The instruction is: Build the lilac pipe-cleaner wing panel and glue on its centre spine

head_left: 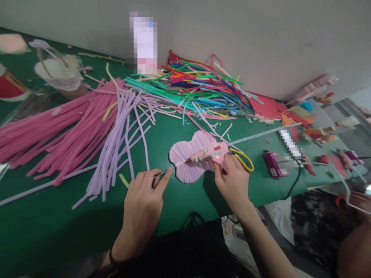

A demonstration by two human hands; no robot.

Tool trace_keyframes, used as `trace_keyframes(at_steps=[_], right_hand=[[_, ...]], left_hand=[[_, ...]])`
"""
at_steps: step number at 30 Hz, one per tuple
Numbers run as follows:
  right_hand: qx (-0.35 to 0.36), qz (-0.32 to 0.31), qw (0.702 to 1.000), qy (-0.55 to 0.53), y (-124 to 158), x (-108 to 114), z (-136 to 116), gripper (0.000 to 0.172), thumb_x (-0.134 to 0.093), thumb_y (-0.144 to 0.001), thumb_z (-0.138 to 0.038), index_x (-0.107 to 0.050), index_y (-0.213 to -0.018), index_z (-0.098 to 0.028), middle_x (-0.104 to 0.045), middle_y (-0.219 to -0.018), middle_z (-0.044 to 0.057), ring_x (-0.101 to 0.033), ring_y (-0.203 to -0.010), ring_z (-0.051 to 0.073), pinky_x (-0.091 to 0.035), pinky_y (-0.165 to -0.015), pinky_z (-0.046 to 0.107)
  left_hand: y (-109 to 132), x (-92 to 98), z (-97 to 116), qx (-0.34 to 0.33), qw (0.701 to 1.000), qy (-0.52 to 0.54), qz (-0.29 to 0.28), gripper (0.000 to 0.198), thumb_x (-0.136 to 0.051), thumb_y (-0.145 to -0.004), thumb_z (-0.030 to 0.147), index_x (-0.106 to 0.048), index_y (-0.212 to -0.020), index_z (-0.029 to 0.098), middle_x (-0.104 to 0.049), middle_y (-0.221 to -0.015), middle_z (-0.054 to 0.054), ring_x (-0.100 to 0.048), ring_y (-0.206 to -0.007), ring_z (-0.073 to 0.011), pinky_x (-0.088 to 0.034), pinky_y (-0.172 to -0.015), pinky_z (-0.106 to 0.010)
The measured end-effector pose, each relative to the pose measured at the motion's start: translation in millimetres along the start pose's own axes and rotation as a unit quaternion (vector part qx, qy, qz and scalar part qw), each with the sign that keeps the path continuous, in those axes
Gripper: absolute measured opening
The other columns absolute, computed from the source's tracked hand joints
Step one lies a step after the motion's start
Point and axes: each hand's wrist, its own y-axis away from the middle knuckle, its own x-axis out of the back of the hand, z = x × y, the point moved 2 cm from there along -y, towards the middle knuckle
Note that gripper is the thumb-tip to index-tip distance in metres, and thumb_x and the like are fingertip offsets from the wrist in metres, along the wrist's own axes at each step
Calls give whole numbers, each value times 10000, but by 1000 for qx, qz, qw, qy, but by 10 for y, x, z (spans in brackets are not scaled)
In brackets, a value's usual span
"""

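Observation:
My right hand (pixel 233 179) is closed around the handle of a pink hot glue gun (pixel 213 152), with a long clear glue stick (pixel 261 134) out of its back. Its nozzle points left at the surface of a lavender, fuzzy, lobed piece (pixel 189 175) that looks made of pipe cleaners. Part of that piece is hidden under the gun. My left hand (pixel 146 197) is closed on a thin, dark, pointed tool (pixel 164 172), whose tip reaches the piece's left edge near the nozzle. Yellow-handled scissors (pixel 246 160) lie just beyond my right hand.
Pink pipe cleaners (pixel 60 127) and lavender ones (pixel 116 135) spread at left. A multicoloured pile (pixel 205 85) lies along the wall. A cup (pixel 59 73) stands back left. A purple box (pixel 275 164) with a cable sits right on the green table (pixel 87 231). Another person's hand (pixel 358 202) shows far right.

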Motion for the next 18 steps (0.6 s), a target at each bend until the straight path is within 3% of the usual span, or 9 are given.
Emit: trace_keyframes(at_steps=[9, 18], right_hand=[[-40, 4, 998, 39, -9, -33, -52, 224, -559, -832, -420, -494, -874, -210, -594, -814, 59, -564, -714, 220, -389, -562, 300], [2, -19, 999, 36, 11, -75, -59, 139, -473, -870, -300, -515, -939, -187, -583, -850, 83, -550, -763, 233, -403, -597, 310]], left_hand=[[30, -16, -16, 1, 1000, 2, 0, 423, -509, -866, -13, -694, -1182, 198, -659, -930, -102, -564, -831, -222, -445, -685, -334], [21, -12, -17, -4, 1000, 3, 2, 432, -506, -863, -17, -695, -1184, 201, -656, -924, -99, -560, -822, -215, -434, -683, -325]])
